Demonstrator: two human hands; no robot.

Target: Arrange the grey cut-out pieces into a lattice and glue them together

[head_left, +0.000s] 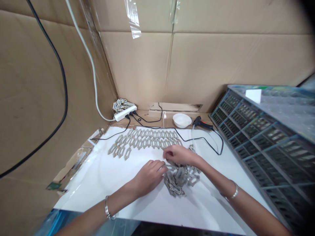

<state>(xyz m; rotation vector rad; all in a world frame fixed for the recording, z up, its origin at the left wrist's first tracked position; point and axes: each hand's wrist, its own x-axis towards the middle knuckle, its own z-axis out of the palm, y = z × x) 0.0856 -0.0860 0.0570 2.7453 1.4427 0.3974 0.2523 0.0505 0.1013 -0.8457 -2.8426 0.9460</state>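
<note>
A loose heap of grey, elongated six-sided rings (180,177) lies on the white tabletop between my hands. Curled at the heap's left edge is my left hand (150,177), its fingertips against the pieces; whatever they pinch is hidden. My right hand (178,154) is over the far side of the heap, with thumb and fingers drawn together, and I cannot make out what is in them. Beyond the hands, more of the same rings are laid side by side in rows (147,142), with a short third row (119,151) at the left.
A white power strip (125,113) with black plugs stands at the back left, beside more metal pieces (120,104). A white bowl (182,120) and a glue gun (201,123) are at the back. A grey plastic crate (246,131) borders the right side; cardboard walls (137,65) enclose the table.
</note>
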